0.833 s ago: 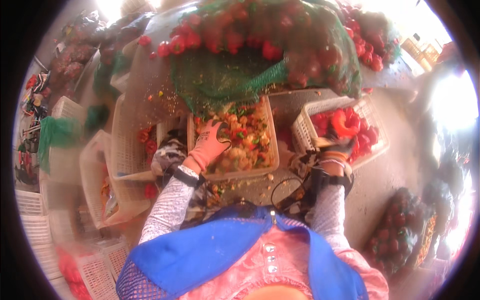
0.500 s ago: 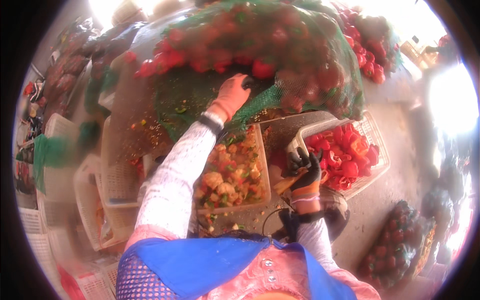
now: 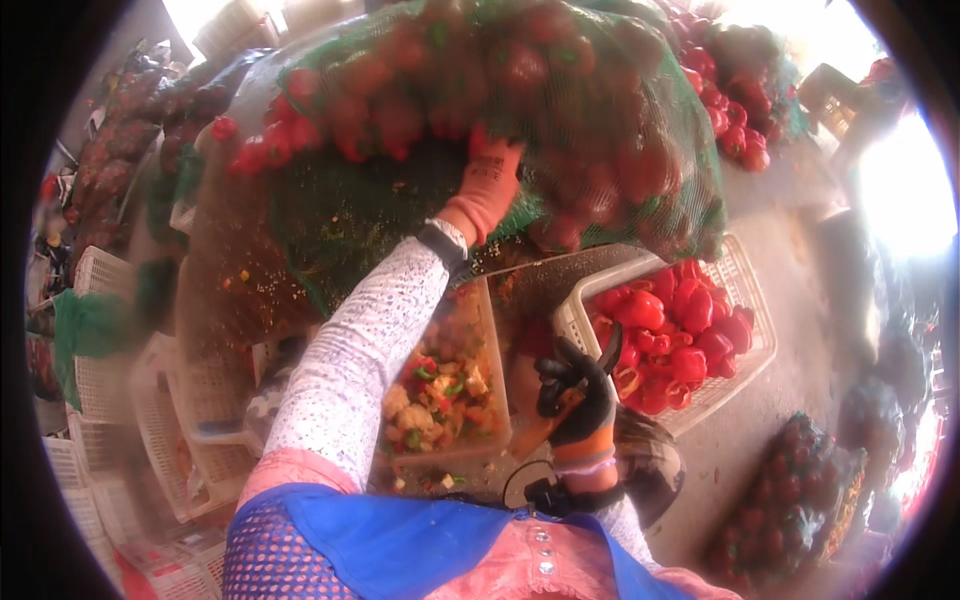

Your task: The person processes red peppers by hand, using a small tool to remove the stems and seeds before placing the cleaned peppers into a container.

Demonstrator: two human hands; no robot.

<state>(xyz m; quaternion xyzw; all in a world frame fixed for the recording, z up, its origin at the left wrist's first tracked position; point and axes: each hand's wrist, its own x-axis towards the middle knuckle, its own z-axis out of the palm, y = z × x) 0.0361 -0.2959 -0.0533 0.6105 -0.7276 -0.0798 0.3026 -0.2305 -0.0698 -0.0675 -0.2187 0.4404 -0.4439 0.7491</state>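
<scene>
1. Hiding its grip among red peppers (image 3: pixel 398 118) beyond the green mesh sack's (image 3: pixel 345 228) near edge, the left hand (image 3: pixel 488 182) can't be judged.
2. Right hand (image 3: pixel 582 408), beside the white basket's (image 3: pixel 757 300) left edge, seemingly curls around a brown handle (image 3: pixel 569 403).
3. Peppers look light, firm, slick, bruisable; cup their shoulders.

My left glove (image 3: pixel 490 188) is coral pink, with small dark markings on its back; my right glove (image 3: pixel 585 412) is black, with an orange cuff. A black strap (image 3: pixel 443 248) circles my left wrist over a white sleeve (image 3: pixel 345 375) speckled dark. I wear a pink top (image 3: pixel 490 568) with round pale snaps (image 3: pixel 544 552) and a bright blue outer garment (image 3: pixel 400 540), partly open mesh.
</scene>
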